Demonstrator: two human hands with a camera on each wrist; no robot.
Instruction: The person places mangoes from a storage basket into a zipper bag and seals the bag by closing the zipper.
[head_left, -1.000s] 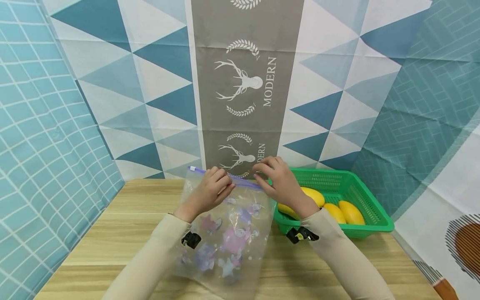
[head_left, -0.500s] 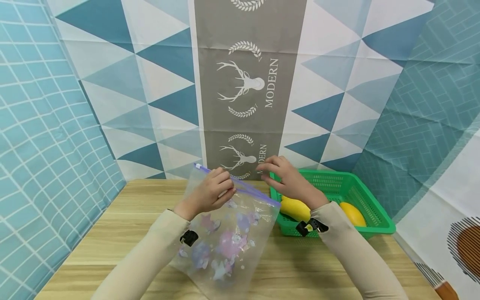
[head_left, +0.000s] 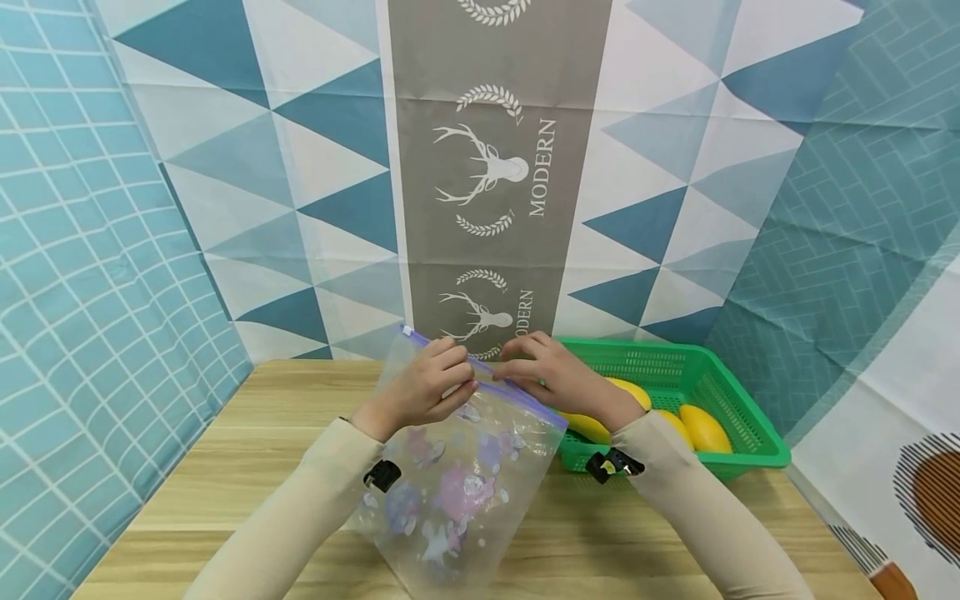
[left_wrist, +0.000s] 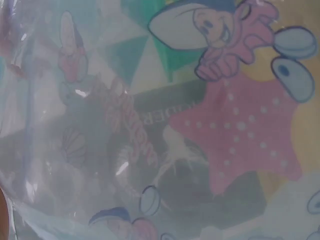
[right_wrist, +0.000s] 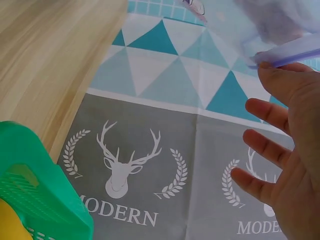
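A clear zip bag (head_left: pixel 457 492) printed with pink and purple sea figures hangs over the table, its purple zip edge slanting down to the right. My left hand (head_left: pixel 423 387) pinches the middle of that edge; the white slider (head_left: pixel 407 331) sits beyond it at the far-left end. To the right, my right hand (head_left: pixel 558 379) has its thumb and forefinger on the zip edge. In the right wrist view the thumb (right_wrist: pixel 280 82) grips the rim, while the other fingers spread apart. Bag plastic with a pink starfish (left_wrist: pixel 240 130) fills the left wrist view, so the left fingers are mostly hidden there.
A green basket (head_left: pixel 750 417) stands at the right of the wooden table (head_left: pixel 225 467), holding several yellow mangoes (head_left: pixel 705 429). The right forearm crosses in front of it. A patterned cloth wall (head_left: pixel 480 225) rises close behind the hands.
The right hand moved away from the zip edge to the right, then came back left to take hold of it. The bag's right corner has dropped and the bag tilts more.
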